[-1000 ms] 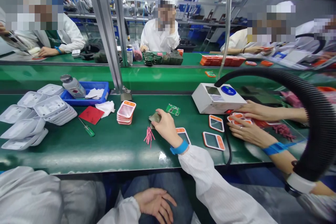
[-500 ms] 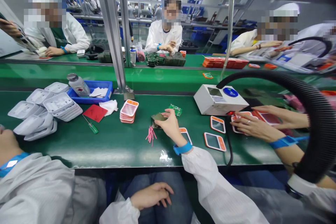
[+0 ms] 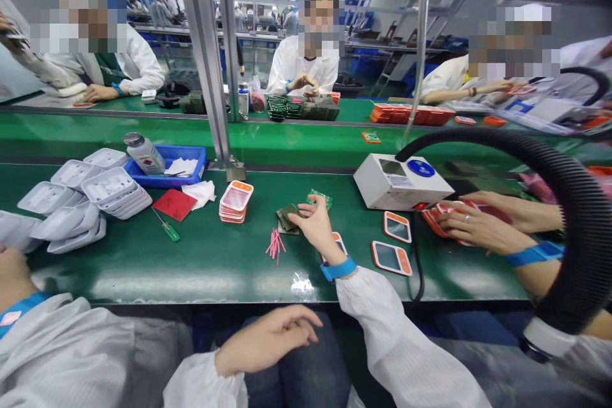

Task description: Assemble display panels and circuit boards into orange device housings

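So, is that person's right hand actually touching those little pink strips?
Apart. The head view shows green tabletop between the right hand and the pink strips, with no finger reaching them.

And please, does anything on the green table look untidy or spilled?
The pink strips near the right hand lie loosely splayed, untidy next to the neat orange-and-white stack. I see no spill.

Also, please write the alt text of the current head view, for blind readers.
A person's right hand is at dark flat pieces on a green bench, near pink strips and a circuit board. The left hand is over the lap; co-workers are around.
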Demonstrator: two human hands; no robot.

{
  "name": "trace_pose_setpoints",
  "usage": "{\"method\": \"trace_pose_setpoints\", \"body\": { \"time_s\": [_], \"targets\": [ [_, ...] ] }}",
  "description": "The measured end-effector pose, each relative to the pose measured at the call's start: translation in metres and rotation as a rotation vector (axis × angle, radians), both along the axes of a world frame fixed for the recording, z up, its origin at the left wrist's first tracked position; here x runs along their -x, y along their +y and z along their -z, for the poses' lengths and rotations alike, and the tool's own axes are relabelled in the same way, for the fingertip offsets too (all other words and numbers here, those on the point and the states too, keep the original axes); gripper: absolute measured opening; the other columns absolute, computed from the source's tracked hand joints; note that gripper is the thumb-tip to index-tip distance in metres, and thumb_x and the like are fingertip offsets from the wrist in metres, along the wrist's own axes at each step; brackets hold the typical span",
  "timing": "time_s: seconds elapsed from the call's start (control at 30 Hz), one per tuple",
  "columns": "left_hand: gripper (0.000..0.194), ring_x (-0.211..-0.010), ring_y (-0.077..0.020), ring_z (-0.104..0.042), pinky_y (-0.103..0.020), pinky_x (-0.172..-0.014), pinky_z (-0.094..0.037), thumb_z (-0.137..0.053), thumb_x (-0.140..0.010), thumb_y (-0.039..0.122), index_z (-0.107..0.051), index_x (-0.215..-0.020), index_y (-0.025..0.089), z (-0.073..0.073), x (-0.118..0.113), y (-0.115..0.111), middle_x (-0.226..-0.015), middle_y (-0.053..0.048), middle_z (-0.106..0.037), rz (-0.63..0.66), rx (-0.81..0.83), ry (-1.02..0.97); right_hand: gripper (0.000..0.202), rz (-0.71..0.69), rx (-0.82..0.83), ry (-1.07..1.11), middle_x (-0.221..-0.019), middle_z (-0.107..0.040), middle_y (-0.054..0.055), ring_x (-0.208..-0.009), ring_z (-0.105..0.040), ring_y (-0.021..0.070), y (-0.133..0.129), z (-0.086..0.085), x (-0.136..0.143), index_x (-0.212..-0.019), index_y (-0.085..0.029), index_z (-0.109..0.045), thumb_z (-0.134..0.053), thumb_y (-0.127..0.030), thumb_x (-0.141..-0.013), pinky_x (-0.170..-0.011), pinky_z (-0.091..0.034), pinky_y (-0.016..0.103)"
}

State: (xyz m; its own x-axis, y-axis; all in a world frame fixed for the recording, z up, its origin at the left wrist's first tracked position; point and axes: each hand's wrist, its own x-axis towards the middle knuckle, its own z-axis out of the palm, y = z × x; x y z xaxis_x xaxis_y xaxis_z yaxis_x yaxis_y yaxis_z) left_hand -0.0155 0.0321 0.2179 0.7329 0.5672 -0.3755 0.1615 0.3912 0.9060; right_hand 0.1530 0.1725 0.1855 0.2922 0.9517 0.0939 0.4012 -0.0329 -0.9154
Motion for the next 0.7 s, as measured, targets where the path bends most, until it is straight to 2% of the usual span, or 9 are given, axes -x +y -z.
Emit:
{"method": "trace_pose_setpoints", "body": {
  "time_s": [0.1,0.23,0.3,0.37,0.47,0.6,0.7],
  "targets": [
    [0.028,-0.093,-0.0182,-0.060,-0.035,-0.091,-0.044,-0.049,-0.087,0.036,-0.061,-0.105,0.018,-0.018,-0.003,0.018,-0.095,-0.006,-0.065,-0.135,-0.105,0.010,0.039,0.005,-0.051,-0.110,-0.107,-0.061,0.006,-0.083,-0.063,0.0163,-0.005,-0.007,0.001,-0.123,-0.016,-0.049,-0.059,-0.031,-0.089,-0.076,-0.054,0.037],
    [0.025,-0.090,-0.0186,-0.061,-0.035,-0.087,-0.045,-0.043,-0.089,0.034,-0.059,-0.102,0.020,-0.022,-0.008,0.039,-0.093,-0.006,-0.064,-0.345,-0.286,0.085,0.051,-0.029,-0.128,-0.290,-0.112,-0.061,0.012,-0.103,-0.059,0.0276,-0.010,-0.020,0.008,-0.126,-0.016,-0.044,-0.062,-0.030,-0.080,-0.092,-0.045,0.051],
    [0.021,-0.093,-0.0203,-0.060,-0.038,-0.088,-0.044,-0.043,-0.088,0.029,-0.058,-0.100,0.021,-0.019,-0.007,0.048,-0.095,-0.006,-0.063,-0.443,-0.390,0.163,0.049,-0.120,-0.152,-0.374,-0.114,-0.062,0.014,-0.106,-0.058,0.0298,-0.013,-0.026,0.012,-0.123,-0.018,-0.046,-0.061,-0.031,-0.078,-0.092,-0.045,0.050],
    [0.020,-0.102,-0.0235,-0.055,-0.043,-0.094,-0.040,-0.048,-0.082,0.021,-0.054,-0.101,0.022,-0.017,0.000,0.057,-0.103,-0.007,-0.060,-0.559,-0.506,0.273,0.043,-0.264,-0.174,-0.453,-0.115,-0.063,0.012,-0.108,-0.059,0.0282,-0.017,-0.032,0.016,-0.118,-0.020,-0.051,-0.060,-0.032,-0.078,-0.093,-0.045,0.046],
    [0.039,-0.114,-0.0279,-0.043,-0.050,-0.103,-0.029,-0.053,-0.069,0.011,-0.047,-0.106,0.022,-0.015,0.016,0.066,-0.116,-0.009,-0.052,-0.705,-0.647,0.432,0.044,-0.465,-0.199,-0.571,-0.115,-0.065,0.009,-0.111,-0.058,0.0259,-0.023,-0.037,0.020,-0.119,-0.021,-0.053,-0.063,-0.033,-0.078,-0.101,-0.039,0.046],
    [0.051,-0.116,-0.0287,-0.041,-0.051,-0.104,-0.028,-0.053,-0.064,0.008,-0.045,-0.113,0.022,-0.009,0.032,0.070,-0.122,-0.010,-0.052,-0.724,-0.727,0.519,0.058,-0.577,-0.207,-0.706,-0.115,-0.065,0.014,-0.113,-0.056,0.0308,-0.030,-0.037,0.024,-0.126,-0.017,-0.049,-0.068,-0.036,-0.074,-0.106,-0.030,0.058],
    [0.057,-0.119,-0.0277,-0.043,-0.051,-0.104,-0.030,-0.053,-0.066,0.009,-0.043,-0.119,0.023,0.001,0.032,0.068,-0.124,-0.009,-0.053,-0.681,-0.742,0.522,0.058,-0.609,-0.222,-0.772,-0.114,-0.065,0.018,-0.114,-0.056,0.0339,-0.031,-0.035,0.028,-0.125,-0.013,-0.050,-0.068,-0.032,-0.074,-0.109,-0.019,0.065]
  ]
}}
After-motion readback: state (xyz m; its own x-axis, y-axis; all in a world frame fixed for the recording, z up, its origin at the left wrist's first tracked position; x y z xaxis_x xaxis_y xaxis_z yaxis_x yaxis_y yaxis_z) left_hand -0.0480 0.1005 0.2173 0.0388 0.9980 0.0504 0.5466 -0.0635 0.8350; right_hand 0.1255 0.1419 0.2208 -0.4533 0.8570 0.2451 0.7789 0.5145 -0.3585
